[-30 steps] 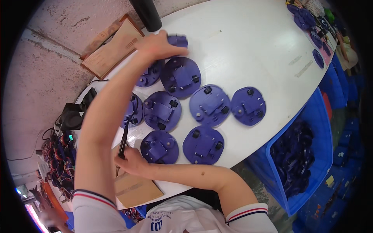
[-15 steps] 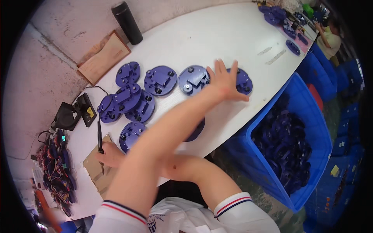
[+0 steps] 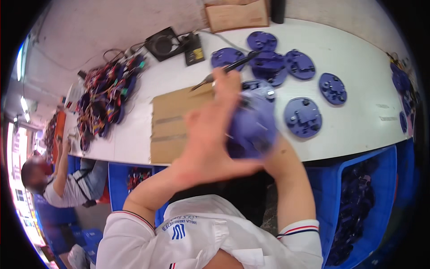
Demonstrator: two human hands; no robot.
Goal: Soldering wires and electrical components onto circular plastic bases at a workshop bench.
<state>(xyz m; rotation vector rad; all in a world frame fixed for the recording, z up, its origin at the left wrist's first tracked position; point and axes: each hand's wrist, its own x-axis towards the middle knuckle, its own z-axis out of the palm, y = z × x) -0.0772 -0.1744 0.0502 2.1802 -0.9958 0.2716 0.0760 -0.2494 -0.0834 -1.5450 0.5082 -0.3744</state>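
Observation:
My left hand [image 3: 206,139], blurred by motion, holds a round purple plastic part [image 3: 253,123] up over the table's front edge. Its thumb lies along the lower side of the part. Behind this part, most of my right hand [image 3: 227,83] and wrist are hidden; its visible fingers are closed on a soldering iron [image 3: 235,65]. The iron is tilted, with its metal tip pointing left above the brown cardboard sheet [image 3: 172,121]. Several similar purple parts lie farther back and right, among them one disc [image 3: 303,117] near my right forearm.
Bundled coloured wires [image 3: 105,94] lie on the left. Behind the cardboard stand a black holder [image 3: 163,43] and a small black box [image 3: 194,49]. A blue bin [image 3: 329,197] of dark parts sits below the right table edge. Another person [image 3: 67,181] works at far left.
The view has turned left. My left hand has come back from the discs on the right with a purple part in it. The soldering iron stays in my right hand, now tilted differently.

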